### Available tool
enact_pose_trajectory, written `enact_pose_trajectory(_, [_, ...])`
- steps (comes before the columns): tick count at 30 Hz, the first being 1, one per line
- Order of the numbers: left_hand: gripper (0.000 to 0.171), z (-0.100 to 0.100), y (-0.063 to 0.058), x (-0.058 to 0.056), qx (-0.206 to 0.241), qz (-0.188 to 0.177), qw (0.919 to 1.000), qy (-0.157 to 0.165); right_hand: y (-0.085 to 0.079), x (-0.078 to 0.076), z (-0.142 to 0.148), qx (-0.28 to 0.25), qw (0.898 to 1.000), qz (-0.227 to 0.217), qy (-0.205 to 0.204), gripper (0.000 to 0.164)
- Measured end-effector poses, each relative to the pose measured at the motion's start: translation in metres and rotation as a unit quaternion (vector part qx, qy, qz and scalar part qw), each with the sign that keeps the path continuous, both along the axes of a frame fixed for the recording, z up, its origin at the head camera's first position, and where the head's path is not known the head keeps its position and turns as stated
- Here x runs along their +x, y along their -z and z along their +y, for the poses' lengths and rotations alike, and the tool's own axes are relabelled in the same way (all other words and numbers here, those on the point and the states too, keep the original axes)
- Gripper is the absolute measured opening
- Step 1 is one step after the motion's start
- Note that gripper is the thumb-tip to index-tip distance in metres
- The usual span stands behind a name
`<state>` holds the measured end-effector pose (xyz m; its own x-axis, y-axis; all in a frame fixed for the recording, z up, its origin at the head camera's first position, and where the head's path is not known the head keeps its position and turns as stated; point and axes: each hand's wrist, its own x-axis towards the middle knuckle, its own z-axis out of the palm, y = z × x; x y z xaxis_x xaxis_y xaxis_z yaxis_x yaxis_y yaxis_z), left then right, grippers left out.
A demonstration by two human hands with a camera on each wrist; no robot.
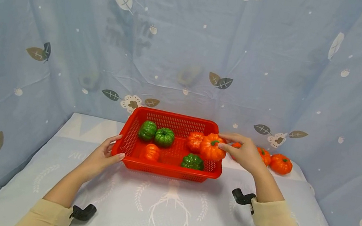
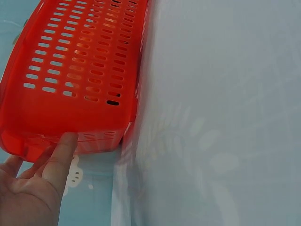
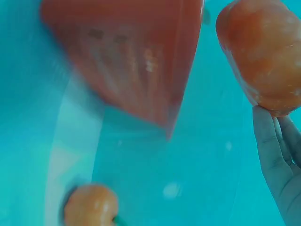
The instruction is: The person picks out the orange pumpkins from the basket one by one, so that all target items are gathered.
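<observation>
A red plastic basket (image 1: 164, 169) with slotted walls stands on the table. My left hand (image 1: 100, 158) holds its left end, thumb at the near corner; in the left wrist view the fingers (image 2: 61, 162) touch the basket's outer wall (image 2: 70, 113). Between thumb and fingers, my right hand (image 1: 245, 152) pinches an orange toy pumpkin (image 1: 211, 150) with a green stem, above the basket's right end. Inside lie two green pumpkins (image 1: 164, 137) at the left, an orange one (image 1: 151, 152) near the front, another orange one (image 1: 194, 141) and a green one (image 1: 193, 162) at the right.
Right of the basket, more orange pumpkins (image 1: 281, 164) sit in a row along the table's back edge, one partly hidden behind my right hand. A patterned blue cloth (image 1: 191, 50) hangs behind. Pale cloth (image 1: 169, 223) covers the table.
</observation>
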<state>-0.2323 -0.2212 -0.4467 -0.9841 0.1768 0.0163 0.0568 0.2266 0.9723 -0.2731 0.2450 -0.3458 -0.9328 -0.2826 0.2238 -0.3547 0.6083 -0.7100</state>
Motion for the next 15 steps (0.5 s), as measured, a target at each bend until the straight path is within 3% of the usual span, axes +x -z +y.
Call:
enact_pose_trajectory(8, [0.08,0.0,0.0,0.0,-0.003,0.004,1.0,0.001,0.016,0.009,0.051,0.0,0.997,-0.015,0.071,0.055])
enact_pose_trajectory(15, [0.08,0.0,0.0,0.0,0.0,0.005,1.0,0.004,0.038,0.013,0.082,0.001,0.994,-0.053,0.096,0.062])
